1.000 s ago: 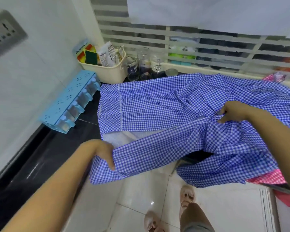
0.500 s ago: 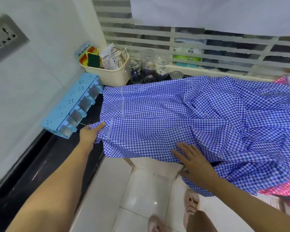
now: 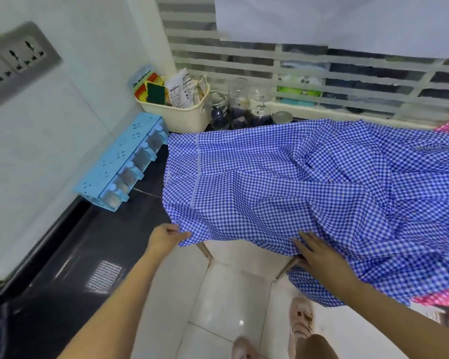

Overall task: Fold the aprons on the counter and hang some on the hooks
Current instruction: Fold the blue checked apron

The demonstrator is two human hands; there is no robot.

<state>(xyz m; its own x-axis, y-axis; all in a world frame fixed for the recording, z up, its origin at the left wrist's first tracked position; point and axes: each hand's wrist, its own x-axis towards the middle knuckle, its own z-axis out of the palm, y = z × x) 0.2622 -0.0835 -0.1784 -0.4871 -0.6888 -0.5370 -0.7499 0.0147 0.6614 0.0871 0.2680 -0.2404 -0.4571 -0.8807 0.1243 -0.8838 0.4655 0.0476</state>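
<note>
Blue check apron (image 3: 283,190) lies spread and rumpled on the dark counter (image 3: 75,268), covering my view from centre out to 3 o'clock. Its near edge hangs off the counter front toward 5 o'clock.

L hand (image 3: 163,238) is at the apron's 7 o'clock corner, thumb & fingers pinching that corner of cloth. R hand (image 3: 319,255) is on the apron's 6 o'clock edge, fingers straight & spread flat on the fabric, grasping nothing.

Pink check cloth (image 3: 446,297) pokes out under the blue at 4 o'clock, w/ another bit at 2 o'clock; can't tell if it's one piece.

Around it: light-blue spice rack (image 3: 122,161) against the wall at 10 o'clock, cream basket (image 3: 176,112) w/ sponges & packets at 11, glass jars (image 3: 237,99) at 12 just beyond the apron's far edge. Metal socket panel (image 3: 13,60) sits on the wall far out at 10. Pale sandals (image 3: 301,322) on white tile floor (image 3: 231,294) at 6.
</note>
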